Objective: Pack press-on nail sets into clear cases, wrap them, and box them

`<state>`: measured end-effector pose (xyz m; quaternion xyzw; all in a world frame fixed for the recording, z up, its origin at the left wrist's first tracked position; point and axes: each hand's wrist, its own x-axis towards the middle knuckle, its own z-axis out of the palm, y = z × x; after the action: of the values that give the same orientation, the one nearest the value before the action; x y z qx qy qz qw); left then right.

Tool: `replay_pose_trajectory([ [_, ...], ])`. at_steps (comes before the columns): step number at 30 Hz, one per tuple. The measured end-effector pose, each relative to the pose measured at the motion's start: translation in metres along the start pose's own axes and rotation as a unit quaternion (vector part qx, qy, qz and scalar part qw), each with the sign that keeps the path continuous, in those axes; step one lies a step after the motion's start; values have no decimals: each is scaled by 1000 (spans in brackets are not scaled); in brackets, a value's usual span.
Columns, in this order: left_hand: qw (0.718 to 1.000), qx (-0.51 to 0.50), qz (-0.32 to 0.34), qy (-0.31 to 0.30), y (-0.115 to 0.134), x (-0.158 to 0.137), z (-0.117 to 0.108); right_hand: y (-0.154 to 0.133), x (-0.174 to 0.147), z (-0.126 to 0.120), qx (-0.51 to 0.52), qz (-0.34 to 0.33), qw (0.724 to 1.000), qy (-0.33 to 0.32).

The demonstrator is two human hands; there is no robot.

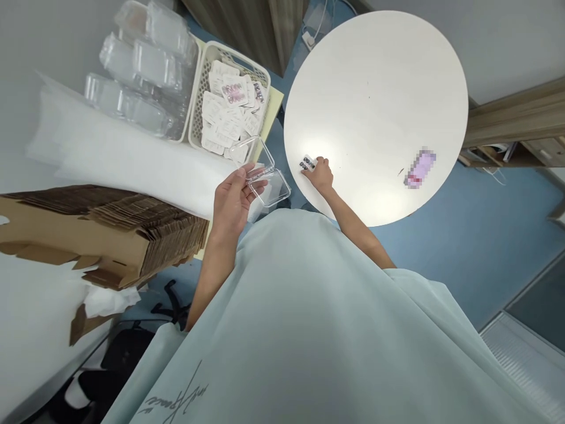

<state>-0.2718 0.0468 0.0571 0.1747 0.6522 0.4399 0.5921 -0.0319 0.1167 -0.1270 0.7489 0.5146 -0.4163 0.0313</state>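
Blue floor (441, 247) surrounds a round white table (375, 88). To its left stand a row of flattened cardboard boxes (163, 241) and a white basket (197, 100) heaped with printed cards (220, 112). Near the basket, the left hand (232, 200) holds an unfolded clear plastic case (270, 182). At the table's left edge, the right hand (321, 175) pinches a small dark-patterned card (308, 162); whether it touches the tabletop, I cannot tell.
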Motion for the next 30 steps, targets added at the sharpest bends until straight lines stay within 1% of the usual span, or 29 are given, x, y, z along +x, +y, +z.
replay_pose_trajectory([
  [3, 1000, -11, -1, -2, 0, -1, -10, -5, 6, 21, -22, 16, 999, 27],
  [6, 1000, -17, -4, -7, -1, 2, -19, -4, 6, 32, -39, 21, 998, 39],
  [11, 1000, -12, -5, -25, 2, 9, -27, 2, 6, 36, -62, 39, 996, 46],
  [13, 999, -11, -3, -34, 3, 12, -28, 5, 5, 35, -48, 48, 997, 47],
  [16, 999, 1, -5, -53, 4, 17, -25, 13, 1, 30, 0, 55, 997, 45],
  [20, 996, 13, -21, -86, 0, 24, -14, 32, -11, 15, 89, 21, 994, 62],
  [23, 992, 18, -39, -121, -6, 29, 0, 46, -28, -5, 177, -7, 981, 78],
  [26, 987, 29, -56, -151, -13, 33, 20, 58, -52, -32, 269, -41, 956, 109],
  [30, 979, 40, -69, -189, -23, 31, 52, 72, -94, -74, 362, -97, 912, 167],
])
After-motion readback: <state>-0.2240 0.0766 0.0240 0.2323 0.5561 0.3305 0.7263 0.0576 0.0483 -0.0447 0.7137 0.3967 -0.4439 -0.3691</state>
